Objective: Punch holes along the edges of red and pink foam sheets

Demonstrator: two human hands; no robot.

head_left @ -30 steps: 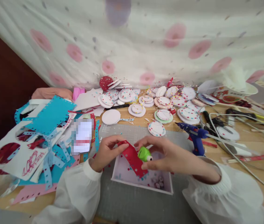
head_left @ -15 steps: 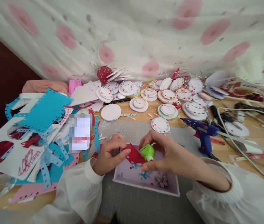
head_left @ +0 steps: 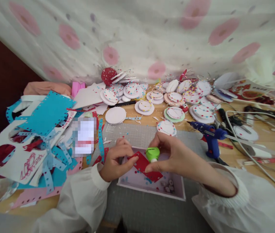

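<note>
My left hand is closed, pinching the upper left end of a red paper strip between thumb and fingers. A small green craft punch with a white base is gripped in my right hand, beside the strip's upper right edge. Whether the paper sits inside the punch's slot I cannot tell. Under both hands stands a shallow white box holding tiny blue and red paper cut-outs and a few small greyish pieces in its right corner.
A grey cutting mat lies under the box. Left are punched blue sheets, scraps and a phone. Decorated paper discs pile up at the back. A blue glue gun with cables lies right.
The red strip now shows more of its length, reaching lower right under my right hand. The green punch has turned more upright and shifted slightly up. My left hand moved slightly right.
</note>
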